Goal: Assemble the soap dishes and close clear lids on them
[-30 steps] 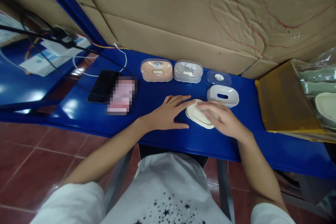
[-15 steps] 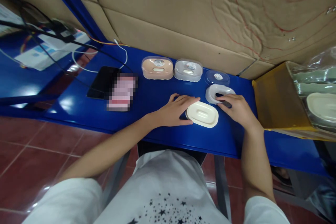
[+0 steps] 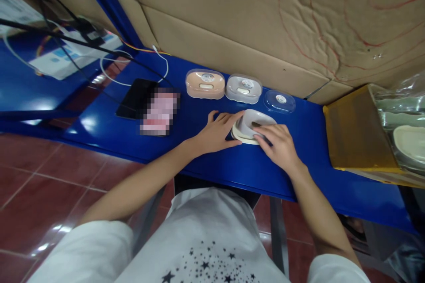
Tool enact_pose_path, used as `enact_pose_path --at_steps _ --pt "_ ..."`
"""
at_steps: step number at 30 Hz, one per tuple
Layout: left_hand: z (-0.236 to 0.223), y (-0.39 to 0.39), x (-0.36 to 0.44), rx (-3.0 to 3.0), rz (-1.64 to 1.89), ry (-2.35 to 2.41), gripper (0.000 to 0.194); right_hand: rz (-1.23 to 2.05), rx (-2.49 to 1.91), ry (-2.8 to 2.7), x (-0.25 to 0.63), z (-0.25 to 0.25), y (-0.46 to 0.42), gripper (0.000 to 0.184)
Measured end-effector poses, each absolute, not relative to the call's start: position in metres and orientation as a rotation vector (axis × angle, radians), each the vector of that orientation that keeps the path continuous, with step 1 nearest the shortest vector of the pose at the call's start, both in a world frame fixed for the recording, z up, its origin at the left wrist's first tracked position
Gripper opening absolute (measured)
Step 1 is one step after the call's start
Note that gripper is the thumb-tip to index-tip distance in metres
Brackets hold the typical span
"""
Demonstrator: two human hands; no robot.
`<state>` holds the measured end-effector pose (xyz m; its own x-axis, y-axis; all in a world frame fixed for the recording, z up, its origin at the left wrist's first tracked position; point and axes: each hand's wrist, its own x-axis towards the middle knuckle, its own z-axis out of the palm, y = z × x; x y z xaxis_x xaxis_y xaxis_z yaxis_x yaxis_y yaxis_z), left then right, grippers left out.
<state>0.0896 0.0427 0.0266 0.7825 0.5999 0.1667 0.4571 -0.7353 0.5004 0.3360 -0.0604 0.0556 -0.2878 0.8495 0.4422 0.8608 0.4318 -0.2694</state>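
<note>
A cream oval tray (image 3: 239, 136) lies on the blue table (image 3: 206, 159). My left hand (image 3: 217, 131) rests flat beside it, fingertips against its left rim. My right hand (image 3: 277, 146) grips a white oval shell (image 3: 254, 123) and holds it tilted on top of the cream tray. A clear lid (image 3: 279, 101) lies just behind. Further left along the back stand a closed grey box (image 3: 243, 88) and a closed peach box (image 3: 205, 84).
A black phone (image 3: 137, 98) with a white cable and a blurred pink item (image 3: 159, 110) lie to the left. A yellow bin (image 3: 352, 132) with bagged cream and green parts sits at the right. Cardboard lines the wall behind.
My right hand picked the white shell up from behind the cream tray and brought it left onto the tray. My left hand stayed at the tray's left rim.
</note>
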Motion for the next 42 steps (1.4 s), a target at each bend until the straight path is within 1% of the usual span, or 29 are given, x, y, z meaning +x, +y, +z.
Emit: enact_pose_path --at_steps 3,5,6,8,10,12,14,16,23,42 --pt "0.026 0.042 0.089 2.516 0.443 0.794 0.092 0.029 -1.389 -2.251 0.327 0.053 -0.060 0.027" --pt "0.026 0.042 0.088 2.509 0.439 0.789 0.092 0.044 -1.431 -2.269 0.332 0.056 -0.061 0.035" --pt "0.026 0.042 0.088 2.504 0.434 0.786 0.091 0.047 -1.481 -2.256 0.338 0.058 -0.061 0.044" --pt "0.027 0.042 0.088 2.487 0.417 0.777 0.091 0.082 -1.607 -2.207 0.353 0.062 -0.063 0.067" --pt "0.028 0.042 0.088 2.469 0.411 0.766 0.090 0.199 -1.714 -2.178 0.369 0.065 -0.064 0.089" --pt "0.028 0.043 0.088 2.454 0.430 0.753 0.088 0.357 -1.759 -2.176 0.381 0.066 -0.064 0.099" --pt "0.029 0.043 0.087 2.442 0.464 0.736 0.087 0.476 -1.741 -2.167 0.387 0.066 -0.064 0.097" --pt "0.029 0.044 0.087 2.435 0.501 0.728 0.086 0.525 -1.691 -2.148 0.387 0.066 -0.064 0.092" --pt "0.029 0.047 0.083 2.468 0.521 0.779 0.086 0.499 -1.583 -2.137 0.382 0.065 -0.061 0.089" --pt "0.030 0.046 0.081 2.552 0.479 0.784 0.085 0.503 -1.546 -2.180 0.380 0.070 -0.065 0.081"
